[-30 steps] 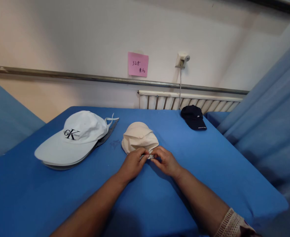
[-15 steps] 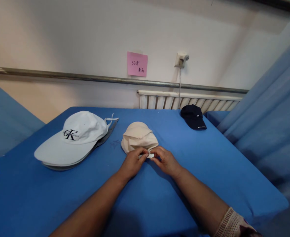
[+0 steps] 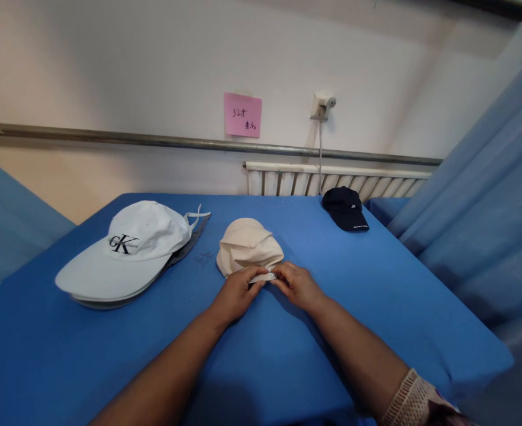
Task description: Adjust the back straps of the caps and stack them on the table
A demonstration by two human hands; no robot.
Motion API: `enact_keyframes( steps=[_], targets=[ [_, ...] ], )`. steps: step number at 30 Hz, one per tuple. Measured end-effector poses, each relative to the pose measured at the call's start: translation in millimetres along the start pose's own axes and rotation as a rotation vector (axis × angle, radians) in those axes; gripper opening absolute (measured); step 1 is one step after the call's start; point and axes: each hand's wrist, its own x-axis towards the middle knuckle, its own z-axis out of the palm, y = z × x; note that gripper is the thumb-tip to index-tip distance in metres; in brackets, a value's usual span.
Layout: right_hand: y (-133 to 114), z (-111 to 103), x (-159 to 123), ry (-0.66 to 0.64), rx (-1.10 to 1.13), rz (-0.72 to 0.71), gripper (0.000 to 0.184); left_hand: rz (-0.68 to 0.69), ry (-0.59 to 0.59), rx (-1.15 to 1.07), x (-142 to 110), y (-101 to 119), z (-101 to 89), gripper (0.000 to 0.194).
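A beige cap [image 3: 247,247] lies in the middle of the blue table [image 3: 376,307], its back edge towards me. My left hand [image 3: 237,293] and my right hand [image 3: 297,286] meet at that near edge. Both pinch a small pale strap [image 3: 265,276] of the cap between thumb and fingers. The strap's ends are hidden under my fingertips.
A white cap with black letters [image 3: 125,251] rests on a stack of caps at the left. A dark navy cap [image 3: 345,207] sits at the far right corner. Behind the table are a radiator [image 3: 336,180], a wall rail and a pink note [image 3: 242,115]. Blue cloth hangs at the right.
My hands have stayed at the beige cap's near edge, with small finger movements on the strap. The view has shifted slightly to the right.
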Motion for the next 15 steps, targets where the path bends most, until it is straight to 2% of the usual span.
enact_keyframes(
  steps=[5, 15],
  targets=[
    [4.2, 0.9, -1.7, 0.057, 0.026, 0.005, 0.018, 0.002, 0.028, 0.054, -1.0, 5.1, -1.7, 0.023],
    [6.6, 2.5, -3.0, 0.068, 0.047, -0.010, 0.020, 0.114, 0.039, 0.157, 0.6, 5.3, -4.4, 0.018]
  ],
)
